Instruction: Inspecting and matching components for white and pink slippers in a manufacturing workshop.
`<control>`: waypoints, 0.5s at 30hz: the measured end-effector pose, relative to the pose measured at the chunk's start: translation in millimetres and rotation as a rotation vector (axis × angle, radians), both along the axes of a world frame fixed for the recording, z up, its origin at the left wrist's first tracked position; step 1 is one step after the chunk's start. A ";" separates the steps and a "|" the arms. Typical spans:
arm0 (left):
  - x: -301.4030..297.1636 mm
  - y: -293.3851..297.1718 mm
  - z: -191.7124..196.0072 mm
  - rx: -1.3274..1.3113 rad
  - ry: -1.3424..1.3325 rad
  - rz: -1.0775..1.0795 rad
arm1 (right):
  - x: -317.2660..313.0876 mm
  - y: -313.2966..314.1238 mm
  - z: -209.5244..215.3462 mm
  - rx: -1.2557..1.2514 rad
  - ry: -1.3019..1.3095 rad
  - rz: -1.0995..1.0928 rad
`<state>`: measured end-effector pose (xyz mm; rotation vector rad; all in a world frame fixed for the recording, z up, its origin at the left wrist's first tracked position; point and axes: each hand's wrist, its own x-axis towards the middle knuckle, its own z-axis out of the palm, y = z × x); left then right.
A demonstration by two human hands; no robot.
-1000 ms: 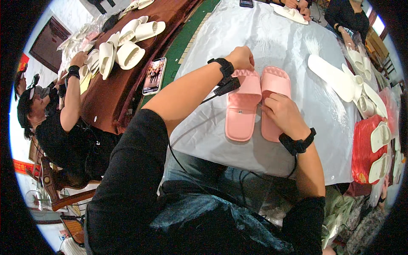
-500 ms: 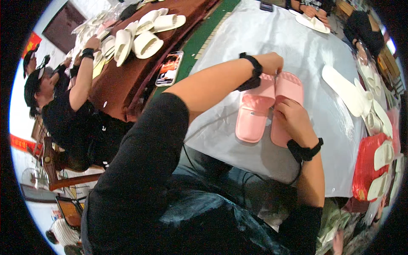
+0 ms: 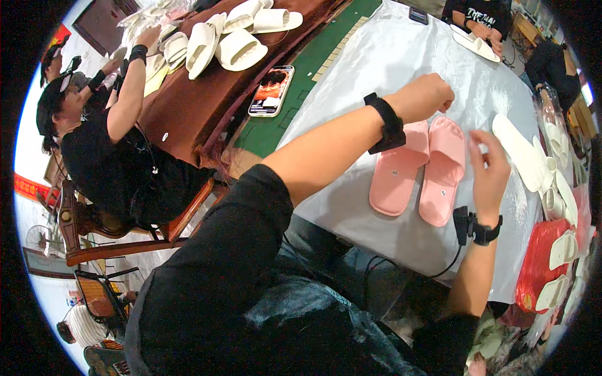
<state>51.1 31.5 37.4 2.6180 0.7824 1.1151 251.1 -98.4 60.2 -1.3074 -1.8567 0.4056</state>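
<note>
Pink slippers point(image 3: 396, 182) side by side on desk point(image 3: 351, 75). Left hand point(image 3: 426, 99) curled at their far end, contents unclear; right hand point(image 3: 492, 166) loosely parted, seemingly empty, just beside. Light touch best, pair kept flat.

On the grey-covered surface point(image 3: 357, 81), wide free room lies beyond the left hand point(image 3: 426, 98), until the phone point(image 3: 419, 15) and the white slipper point(image 3: 475, 46) at the far end. From the left, the left forearm point(image 3: 342, 141) bars the way to the pink slippers point(image 3: 396, 182). Between these two only a narrow gap exists, a little wider at the near end. The right hand point(image 3: 492, 166) stands just beside them. Farther right, a long white sole point(image 3: 519, 153) and a red package point(image 3: 537, 266) occupy the side. Before the slippers, a bare strip is passable; a black cable point(image 3: 453, 263) crosses its near edge.
</note>
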 end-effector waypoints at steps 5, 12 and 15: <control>1.9 -11.6 -0.6 0.037 -0.057 -0.001 | -25.6 49.1 -4.0 -0.072 0.067 0.084; -14.3 -11.1 -16.6 -0.076 -0.145 0.098 | -38.1 75.9 -16.1 -0.234 0.150 0.150; -15.9 -11.3 -19.6 -0.158 -0.215 0.094 | -39.0 79.3 -24.3 -0.234 0.177 0.160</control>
